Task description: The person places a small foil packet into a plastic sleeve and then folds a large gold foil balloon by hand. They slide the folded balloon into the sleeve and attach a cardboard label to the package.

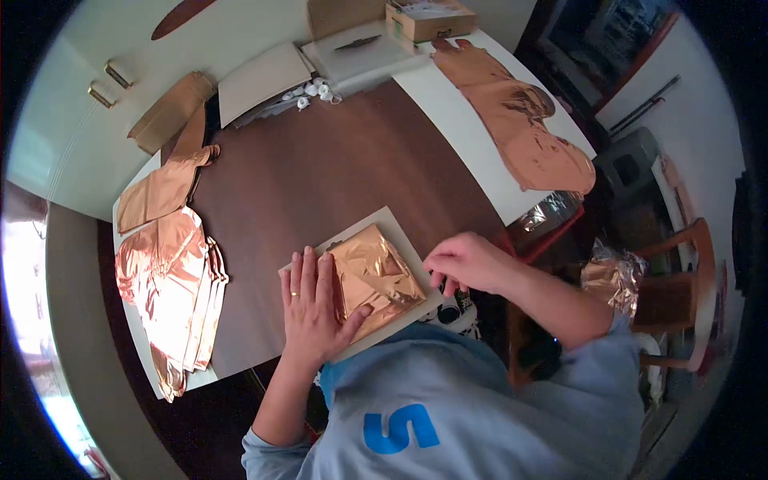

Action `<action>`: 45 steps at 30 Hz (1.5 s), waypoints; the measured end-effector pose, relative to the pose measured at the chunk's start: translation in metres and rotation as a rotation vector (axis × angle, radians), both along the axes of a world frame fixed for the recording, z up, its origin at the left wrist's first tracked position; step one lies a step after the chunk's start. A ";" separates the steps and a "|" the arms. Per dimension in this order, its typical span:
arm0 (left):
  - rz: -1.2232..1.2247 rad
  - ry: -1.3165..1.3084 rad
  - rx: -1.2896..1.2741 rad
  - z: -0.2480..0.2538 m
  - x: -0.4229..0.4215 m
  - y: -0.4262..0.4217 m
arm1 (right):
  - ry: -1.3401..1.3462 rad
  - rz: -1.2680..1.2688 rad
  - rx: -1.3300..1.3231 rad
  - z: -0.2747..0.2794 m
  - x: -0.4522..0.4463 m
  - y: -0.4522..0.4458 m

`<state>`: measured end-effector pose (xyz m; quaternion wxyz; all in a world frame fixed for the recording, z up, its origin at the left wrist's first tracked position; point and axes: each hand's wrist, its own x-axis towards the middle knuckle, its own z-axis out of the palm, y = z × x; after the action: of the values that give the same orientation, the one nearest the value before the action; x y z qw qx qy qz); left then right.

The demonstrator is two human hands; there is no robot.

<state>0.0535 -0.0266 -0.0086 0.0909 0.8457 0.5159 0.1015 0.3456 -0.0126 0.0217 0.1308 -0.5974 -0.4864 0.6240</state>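
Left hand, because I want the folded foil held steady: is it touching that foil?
Touching. The head view shows the left hand spread flat, its thumb resting on the folded foil.

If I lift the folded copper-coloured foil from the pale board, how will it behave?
The folded foil will probably feel light and floppy, since it looks thin and wrinkled. Its shine suggests a smooth surface, so it may slip. The folds might loosen without the left hand resting on its edge.
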 end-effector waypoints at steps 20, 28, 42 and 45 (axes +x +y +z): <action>-0.066 -0.069 0.004 -0.002 -0.004 0.001 | -0.018 0.143 -0.247 0.002 -0.033 0.059; -0.075 -0.060 0.009 0.003 -0.004 0.000 | -0.034 0.178 -0.190 0.002 -0.041 0.058; -0.070 -0.048 0.011 0.000 -0.004 0.002 | -0.188 0.272 -0.007 0.016 -0.035 0.039; -0.065 -0.053 0.006 -0.001 -0.003 0.002 | -0.216 0.312 0.034 0.015 -0.038 0.038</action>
<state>0.0503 -0.0247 -0.0097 0.1054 0.8594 0.4852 0.1221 0.3076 0.0258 0.0371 -0.0106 -0.5758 -0.5949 0.5607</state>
